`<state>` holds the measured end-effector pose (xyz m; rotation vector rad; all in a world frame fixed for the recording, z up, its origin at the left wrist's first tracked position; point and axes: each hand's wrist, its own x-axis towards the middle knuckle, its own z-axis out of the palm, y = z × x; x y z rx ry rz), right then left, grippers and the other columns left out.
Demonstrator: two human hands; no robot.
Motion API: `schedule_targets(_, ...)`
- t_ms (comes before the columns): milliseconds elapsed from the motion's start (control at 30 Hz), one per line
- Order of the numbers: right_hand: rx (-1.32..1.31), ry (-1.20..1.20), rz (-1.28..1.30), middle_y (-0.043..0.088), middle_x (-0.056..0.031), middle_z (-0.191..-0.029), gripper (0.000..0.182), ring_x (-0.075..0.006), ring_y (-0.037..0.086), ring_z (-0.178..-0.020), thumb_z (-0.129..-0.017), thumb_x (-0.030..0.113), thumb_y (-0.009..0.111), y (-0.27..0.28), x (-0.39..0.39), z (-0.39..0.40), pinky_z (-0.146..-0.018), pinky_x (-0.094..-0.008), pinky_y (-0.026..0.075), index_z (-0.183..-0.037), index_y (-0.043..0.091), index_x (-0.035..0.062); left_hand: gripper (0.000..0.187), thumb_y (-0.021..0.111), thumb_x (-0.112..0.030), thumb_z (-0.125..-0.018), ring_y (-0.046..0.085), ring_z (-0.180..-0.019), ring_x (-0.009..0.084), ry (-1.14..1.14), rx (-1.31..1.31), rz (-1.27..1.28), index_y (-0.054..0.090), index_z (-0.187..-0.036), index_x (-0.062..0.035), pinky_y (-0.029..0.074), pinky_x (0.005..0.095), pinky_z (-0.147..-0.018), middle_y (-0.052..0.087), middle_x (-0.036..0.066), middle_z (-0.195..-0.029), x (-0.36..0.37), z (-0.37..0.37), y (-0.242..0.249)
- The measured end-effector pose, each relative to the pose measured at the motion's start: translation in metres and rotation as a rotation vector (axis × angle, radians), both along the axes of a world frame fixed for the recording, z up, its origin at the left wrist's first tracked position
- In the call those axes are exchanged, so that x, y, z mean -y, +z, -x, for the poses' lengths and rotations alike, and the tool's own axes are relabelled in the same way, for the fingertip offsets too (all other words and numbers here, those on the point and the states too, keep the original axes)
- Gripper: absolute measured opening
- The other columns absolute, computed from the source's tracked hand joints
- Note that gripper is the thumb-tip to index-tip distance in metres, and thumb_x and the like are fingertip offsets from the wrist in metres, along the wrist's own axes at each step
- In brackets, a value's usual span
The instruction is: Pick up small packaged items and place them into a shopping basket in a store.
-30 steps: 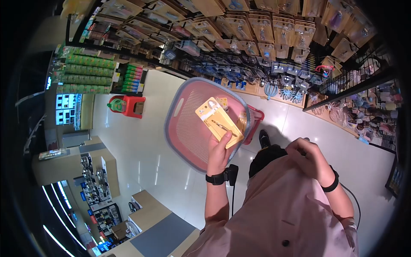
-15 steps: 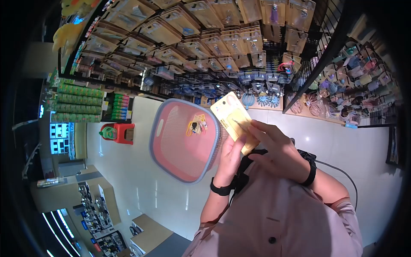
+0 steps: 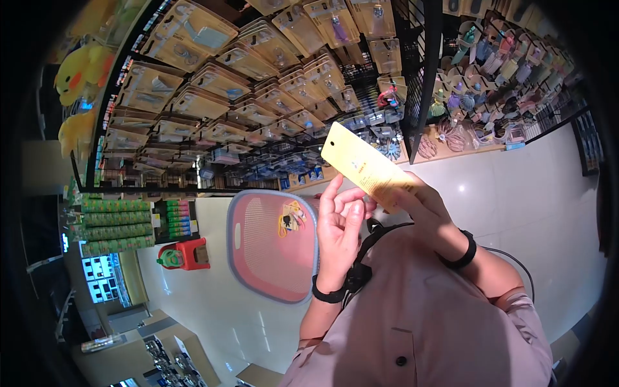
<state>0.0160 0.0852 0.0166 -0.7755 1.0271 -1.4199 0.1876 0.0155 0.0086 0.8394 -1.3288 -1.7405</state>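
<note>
My right hand (image 3: 431, 209) grips the lower right end of a yellow blister-pack card (image 3: 364, 161), thumb on top of it. The card is tilted, its printed back facing me and a hang hole at its upper end. Just left of its lower edge is my left hand (image 3: 342, 235), palm up, fingers apart and partly bent, fingertips right at the card's edge. Below and to the left, a pink laundry basket (image 3: 274, 267) with a grey rim stands on the floor. A small yellow-and-white packet (image 3: 291, 219) lies inside it.
Ahead, a black wire rack holds rows of carded goods (image 3: 206, 84). Hair accessories (image 3: 490, 71) hang on the right-hand rack. At the left are stacked green rolls (image 3: 116, 219), a red stool (image 3: 192, 253) and yellow plush toys (image 3: 80, 74).
The card has been turned over from its front to its printed back. My left hand has let go and opened beside it. The view has shifted, so the basket appears lower.
</note>
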Motion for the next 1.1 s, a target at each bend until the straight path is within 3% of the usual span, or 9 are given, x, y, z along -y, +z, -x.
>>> schedule_targets(67,0.149,0.013,-0.040,0.067,-0.0102,-0.119,0.040,-0.0128,0.062,-0.109,-0.104,0.019,0.048,-0.003,0.002,0.001,-0.092,-0.0294,0.050,-0.136,0.051,-0.0050,0.058,0.054,-0.008,-0.102,0.067,-0.089,0.0150,0.055,0.029,-0.015,0.025,-0.151,0.0027,0.055,0.0269,-0.080,0.064,0.013,-0.112,0.004,-0.002,0.000)
schedule_targets(100,0.167,0.004,-0.058,0.067,-0.0096,-0.119,0.039,-0.0124,0.063,-0.108,-0.104,0.020,0.048,-0.009,0.003,0.000,-0.092,-0.0291,0.050,-0.135,0.053,-0.0046,0.048,0.057,-0.007,-0.101,0.067,-0.082,0.0121,0.095,-0.012,-0.028,0.036,-0.142,0.0048,0.055,0.0242,-0.075,0.067,0.009,-0.101,0.006,0.001,0.003)
schedule_targets(300,0.148,0.086,-0.073,0.068,-0.0077,-0.116,0.037,-0.0109,0.064,-0.098,-0.103,0.020,0.052,-0.008,0.012,-0.011,-0.087,-0.0272,0.050,-0.130,0.058,-0.0039,0.024,0.060,-0.009,-0.100,0.064,-0.079,0.0085,0.110,-0.058,-0.035,0.052,-0.120,0.0008,0.053,0.0235,-0.073,0.068,0.008,-0.102,0.018,-0.014,-0.003)
schedule_targets(400,0.089,0.145,-0.139,0.069,-0.0068,-0.111,0.035,-0.0099,0.064,-0.093,-0.102,0.020,0.054,-0.010,0.017,-0.015,-0.083,-0.0266,0.051,-0.128,0.059,-0.0029,0.024,0.059,-0.009,-0.100,0.064,-0.081,0.0087,0.186,-0.077,-0.045,0.052,-0.121,0.0002,0.052,0.0236,-0.073,0.068,0.009,-0.105,0.022,-0.015,0.006)
schedule_targets(600,0.035,0.220,-0.179,0.068,-0.0053,-0.100,0.031,-0.0101,0.064,-0.083,-0.102,0.018,0.055,-0.008,0.028,-0.020,-0.075,-0.0268,0.054,-0.124,0.061,-0.0027,0.028,0.060,-0.008,-0.100,0.065,-0.100,0.0140,0.219,-0.207,-0.030,0.052,-0.124,0.0018,0.050,0.0281,-0.087,0.067,0.012,-0.117,0.030,-0.030,0.001)
schedule_targets(800,0.058,0.265,-0.150,0.070,-0.0050,-0.094,0.027,-0.0101,0.064,-0.080,-0.103,0.020,0.054,-0.005,0.042,-0.021,-0.074,-0.0259,0.053,-0.117,0.064,-0.0006,0.029,0.060,-0.007,-0.099,0.065,-0.102,0.0144,0.298,-0.198,-0.039,0.051,-0.125,0.0021,0.050,0.0295,-0.093,0.067,0.012,-0.117,0.030,-0.018,0.008)
schedule_targets(900,0.099,0.260,-0.154,0.071,-0.0047,-0.093,0.026,-0.0097,0.064,-0.080,-0.103,0.021,0.055,-0.004,0.049,-0.023,-0.075,-0.0254,0.051,-0.115,0.065,0.0010,0.030,0.060,-0.007,-0.099,0.065,-0.100,0.0136,0.261,-0.073,0.001,0.051,-0.126,0.0023,0.050,0.0290,-0.091,0.067,0.011,-0.116,0.026,-0.012,0.010)
schedule_targets(1033,-0.002,0.296,-0.181,0.071,-0.0045,-0.093,0.024,-0.0087,0.063,-0.079,-0.101,0.020,0.058,-0.011,0.051,-0.020,-0.073,-0.0251,0.051,-0.116,0.064,0.0018,0.024,0.058,-0.008,-0.100,0.065,-0.085,0.0093,0.249,-0.027,-0.010,0.050,-0.121,0.0016,0.052,0.0234,-0.074,0.068,0.011,-0.107,0.024,-0.004,0.012)
schedule_targets(1100,0.021,0.254,-0.154,0.069,-0.0033,-0.085,0.021,-0.0068,0.061,-0.074,-0.098,0.020,0.061,-0.019,0.049,-0.021,-0.061,-0.0232,0.051,-0.106,0.063,0.0011,0.024,0.058,-0.008,-0.101,0.065,-0.084,0.0092,0.265,-0.023,-0.026,0.051,-0.121,0.0018,0.053,0.0234,-0.075,0.068,0.011,-0.107,0.024,0.001,0.012)
